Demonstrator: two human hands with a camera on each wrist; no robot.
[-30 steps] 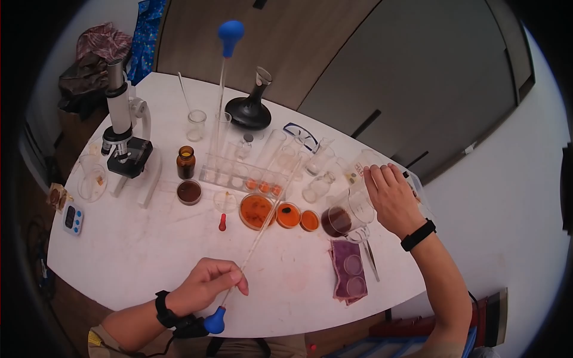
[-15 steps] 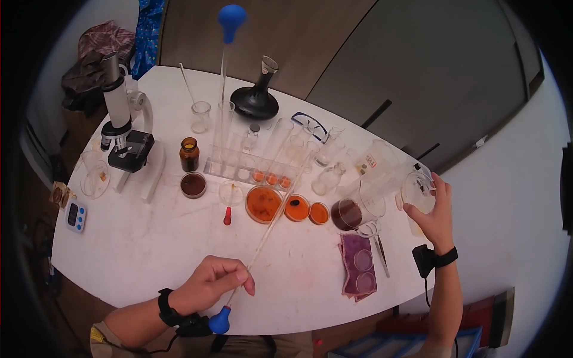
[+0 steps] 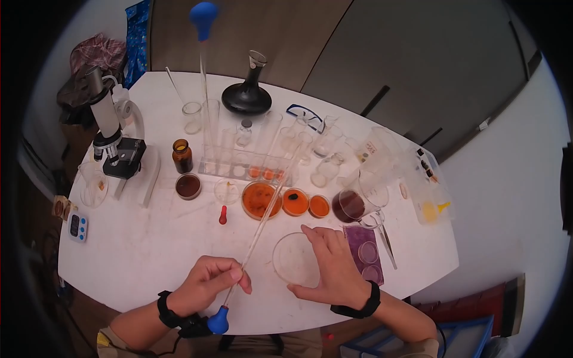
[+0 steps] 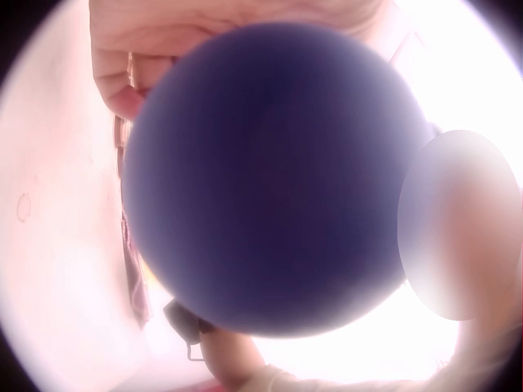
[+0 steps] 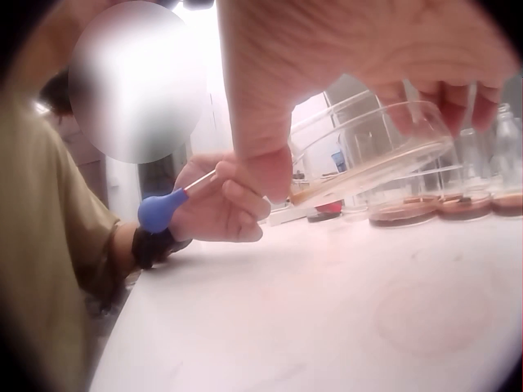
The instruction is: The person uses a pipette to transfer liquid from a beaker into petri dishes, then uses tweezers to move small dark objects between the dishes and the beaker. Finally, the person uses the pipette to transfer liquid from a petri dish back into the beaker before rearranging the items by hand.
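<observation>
My left hand pinches a long glass dropper pipette near its lower end. The pipette's blue rubber bulb points toward me, and its tube slants away over the orange dishes. That bulb fills most of the left wrist view. My right hand grips a large clear petri dish between thumb and fingers, over the front of the table. In the right wrist view this petri dish hangs tilted above the tabletop.
Orange-filled petri dishes stand mid-table before a clear tube rack. A beaker of dark liquid is on the right, near a purple cloth and tweezers. A microscope stands left; a black-filled decanter is behind.
My right hand has reached to the table's right side, grasped the clear petri dish there and brought it left to the front. The left hand keeps its hold on the pipette.
</observation>
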